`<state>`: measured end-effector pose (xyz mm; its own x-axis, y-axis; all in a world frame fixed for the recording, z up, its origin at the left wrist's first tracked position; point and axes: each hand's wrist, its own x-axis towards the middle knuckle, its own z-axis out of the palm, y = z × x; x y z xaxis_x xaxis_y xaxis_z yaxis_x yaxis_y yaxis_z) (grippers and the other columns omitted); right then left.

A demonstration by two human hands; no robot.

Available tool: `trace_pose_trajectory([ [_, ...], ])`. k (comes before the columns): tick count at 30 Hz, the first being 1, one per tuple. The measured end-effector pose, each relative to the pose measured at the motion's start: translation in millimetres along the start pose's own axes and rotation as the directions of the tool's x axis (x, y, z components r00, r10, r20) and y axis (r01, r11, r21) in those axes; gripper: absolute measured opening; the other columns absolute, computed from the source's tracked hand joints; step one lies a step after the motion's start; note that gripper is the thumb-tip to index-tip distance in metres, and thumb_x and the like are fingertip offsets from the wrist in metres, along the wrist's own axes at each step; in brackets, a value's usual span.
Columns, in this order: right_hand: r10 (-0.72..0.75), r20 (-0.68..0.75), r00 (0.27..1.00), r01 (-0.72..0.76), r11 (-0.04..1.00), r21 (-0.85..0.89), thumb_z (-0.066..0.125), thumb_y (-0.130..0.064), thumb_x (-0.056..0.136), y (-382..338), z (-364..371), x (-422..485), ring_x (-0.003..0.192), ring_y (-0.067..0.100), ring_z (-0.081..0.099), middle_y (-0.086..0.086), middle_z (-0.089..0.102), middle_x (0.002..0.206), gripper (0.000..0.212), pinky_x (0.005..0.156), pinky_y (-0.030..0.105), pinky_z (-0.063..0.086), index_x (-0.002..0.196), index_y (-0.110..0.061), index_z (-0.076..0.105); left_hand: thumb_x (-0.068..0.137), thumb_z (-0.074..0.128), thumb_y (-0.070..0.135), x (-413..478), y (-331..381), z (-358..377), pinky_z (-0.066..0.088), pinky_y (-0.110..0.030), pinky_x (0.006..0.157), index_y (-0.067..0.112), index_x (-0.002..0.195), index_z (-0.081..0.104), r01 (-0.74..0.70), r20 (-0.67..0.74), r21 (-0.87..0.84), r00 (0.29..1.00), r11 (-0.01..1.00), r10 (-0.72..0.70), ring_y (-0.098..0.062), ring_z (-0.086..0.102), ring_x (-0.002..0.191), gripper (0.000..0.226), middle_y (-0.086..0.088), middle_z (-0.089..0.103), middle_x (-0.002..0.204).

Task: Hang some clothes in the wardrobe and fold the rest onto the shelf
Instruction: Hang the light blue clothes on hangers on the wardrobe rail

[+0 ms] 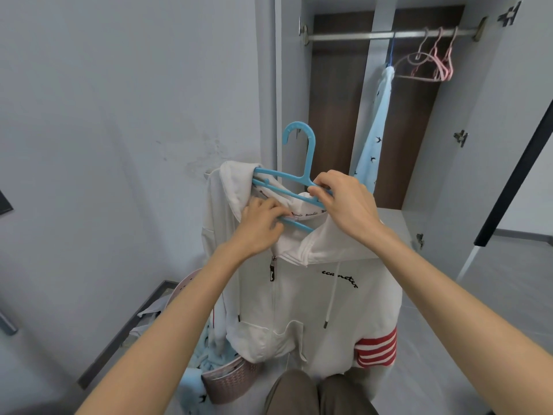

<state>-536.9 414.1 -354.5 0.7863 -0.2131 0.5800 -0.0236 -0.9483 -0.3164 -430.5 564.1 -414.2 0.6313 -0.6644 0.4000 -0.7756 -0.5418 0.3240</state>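
A white zip hoodie (302, 307) with black lettering and red sleeve stripes hangs in front of me. A blue plastic hanger (302, 163) sits half inside its collar, hook pointing up. My left hand (260, 226) grips the hoodie's neckline and the hanger's lower bar. My right hand (344, 202) pinches the hanger's right arm at the collar. Behind, the open wardrobe's metal rail (359, 35) carries a light blue bird-print garment (374, 124) on a blue hanger and several empty pink hangers (434, 62).
A pink laundry basket (227, 381) with light blue clothes stands on the floor at my lower left. A grey shelf surface (395, 223) lies inside the wardrobe below the rail. The wardrobe door (493, 115) stands open at right. A grey wall is at left.
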Motion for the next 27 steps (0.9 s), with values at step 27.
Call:
trace_pose_trajectory([
  [27,0.194,-0.151,0.969,-0.204,0.977,-0.059,0.054,-0.037,0.095,53,-22,39,0.079,0.013,0.056,-0.004,0.063,0.098,0.021,0.063,0.028,0.048,0.098,-0.019,0.065,0.092,0.053,0.010,19,9,1,0.027,-0.026,0.109,0.019,0.136,0.049,-0.106,-0.151,-0.118,0.985,0.987,0.088,-0.017,0.032,0.136,0.045,-0.003,0.038,0.146],
])
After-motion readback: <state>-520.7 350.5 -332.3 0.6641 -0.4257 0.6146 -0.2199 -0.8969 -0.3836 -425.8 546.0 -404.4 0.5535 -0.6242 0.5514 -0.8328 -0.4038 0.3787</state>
